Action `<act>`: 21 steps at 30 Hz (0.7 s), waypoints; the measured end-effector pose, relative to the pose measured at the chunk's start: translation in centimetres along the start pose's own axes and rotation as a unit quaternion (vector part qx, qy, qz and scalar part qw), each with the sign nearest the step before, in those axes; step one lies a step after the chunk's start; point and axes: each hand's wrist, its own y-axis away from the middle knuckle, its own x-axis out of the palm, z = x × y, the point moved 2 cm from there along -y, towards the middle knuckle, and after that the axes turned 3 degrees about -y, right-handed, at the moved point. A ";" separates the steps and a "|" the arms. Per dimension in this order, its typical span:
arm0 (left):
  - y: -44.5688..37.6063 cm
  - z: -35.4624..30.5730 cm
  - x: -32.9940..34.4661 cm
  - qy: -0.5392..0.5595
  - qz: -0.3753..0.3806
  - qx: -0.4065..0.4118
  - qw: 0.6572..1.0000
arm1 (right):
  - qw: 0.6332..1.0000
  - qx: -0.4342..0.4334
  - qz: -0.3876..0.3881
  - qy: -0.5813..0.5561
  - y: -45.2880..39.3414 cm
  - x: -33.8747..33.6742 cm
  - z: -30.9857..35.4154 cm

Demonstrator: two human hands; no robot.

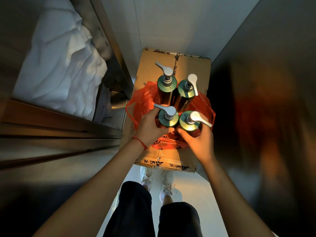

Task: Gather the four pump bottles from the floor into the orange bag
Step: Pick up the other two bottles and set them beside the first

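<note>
From the head camera, four green pump bottles stand upright in a tight two-by-two cluster inside the orange bag [143,101], whose plastic is bunched low around their bases. The bag sits on a taped cardboard box [191,69] on the pale floor between a metal shelf unit on the left and a dark wall on the right.

The far-left bottle [166,86] and far-right bottle [187,93] stand free, touching each other. The left hand [150,129] curls its fingers and thumb around the near-left bottle [168,119]; a red string bracelet [141,141] circles that wrist. The right hand [199,141] wraps the near-right bottle [189,122], thumb in front and fingers behind the body.

White folded linen [65,62] fills the shelf at far left. Below the box, white sneakers [166,183] and dark trousers [135,211] are visible.
</note>
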 end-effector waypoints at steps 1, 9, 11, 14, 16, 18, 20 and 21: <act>0.1 0.1 0.0 0.002 0.000 0.001 1.000 | 1.000 -0.002 -0.001 0.001 0.0 0.0 0.0; 0.3 0.2 -0.3 0.000 0.008 -0.005 1.000 | 1.000 -0.001 0.012 -0.001 0.0 0.1 0.3; 0.5 0.1 -0.5 0.001 0.012 -0.010 1.000 | 1.000 -0.003 0.009 0.001 0.1 0.0 0.4; 0.9 -0.1 -0.7 0.003 0.014 -0.018 1.000 | 1.000 -0.002 0.008 0.000 0.4 -0.3 0.6; 1.2 -0.4 -1.0 0.015 0.014 -0.021 1.000 | 1.000 0.003 0.011 0.004 0.6 -0.5 0.6; 1.7 -0.6 -1.2 0.022 0.006 -0.022 0.999 | 1.000 0.013 0.014 0.003 0.9 -0.8 0.6; 2.0 -0.6 -1.4 0.030 0.000 -0.026 0.999 | 1.000 0.018 0.009 0.008 1.3 -1.0 0.6; 2.2 -0.5 -1.5 0.037 0.001 -0.029 0.999 | 1.000 0.018 0.006 0.011 1.5 -1.2 0.7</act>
